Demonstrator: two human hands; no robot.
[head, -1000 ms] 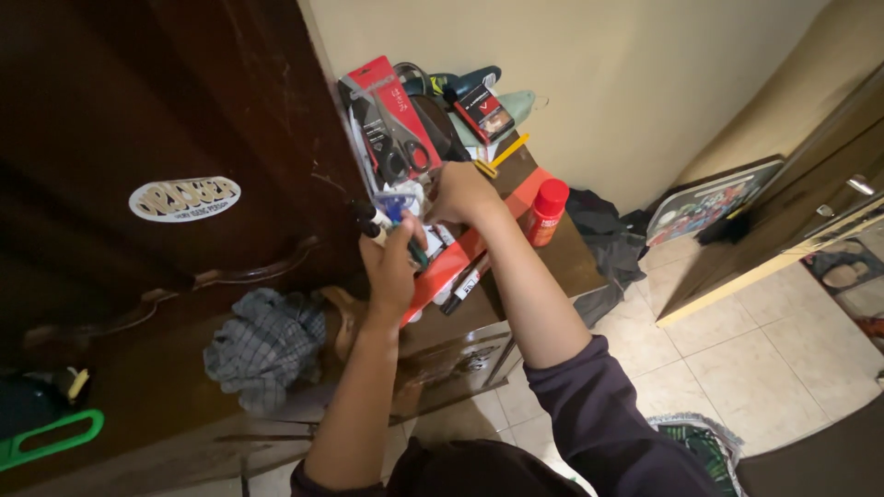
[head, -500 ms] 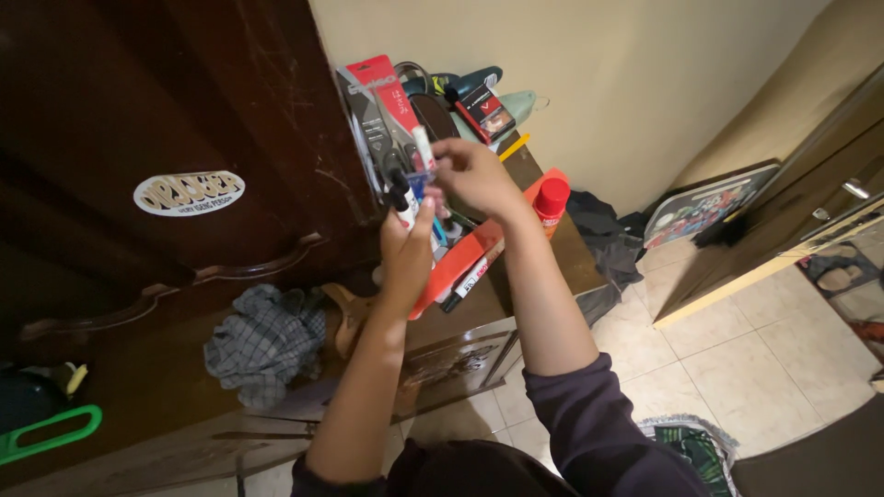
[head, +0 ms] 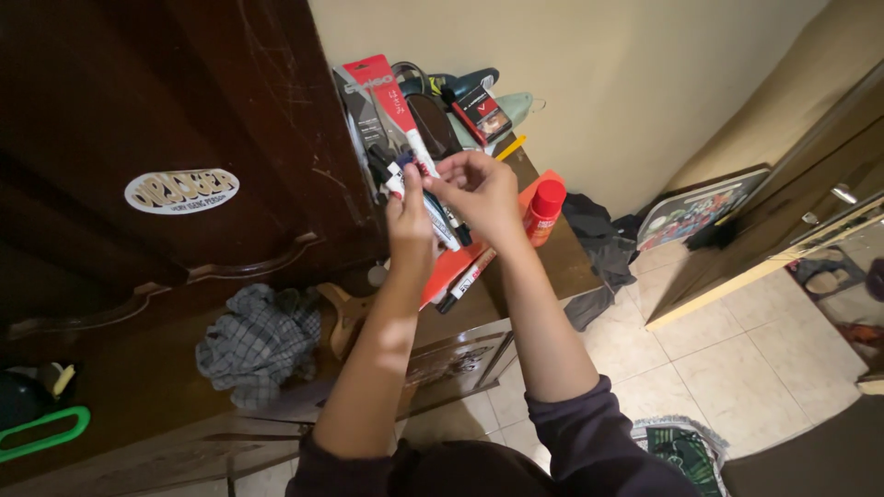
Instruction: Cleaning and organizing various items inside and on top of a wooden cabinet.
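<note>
Two hands meet above the cluttered wooden bench (head: 543,267). Left hand (head: 410,230) is closed around a bundle of markers (head: 391,175), raised upright; right hand (head: 479,189) pinches one marker of that bundle from the right. Just right stands a red can (head: 543,212); another marker (head: 465,281) lies below on the orange tray (head: 442,267).

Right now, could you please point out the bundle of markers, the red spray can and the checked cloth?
bundle of markers (head: 398,175): head view, on the dark caps above the left hand.
red spray can (head: 543,210): head view, on its red cap and upper body.
checked cloth (head: 253,340): head view, on the middle of the crumpled fabric.
</note>
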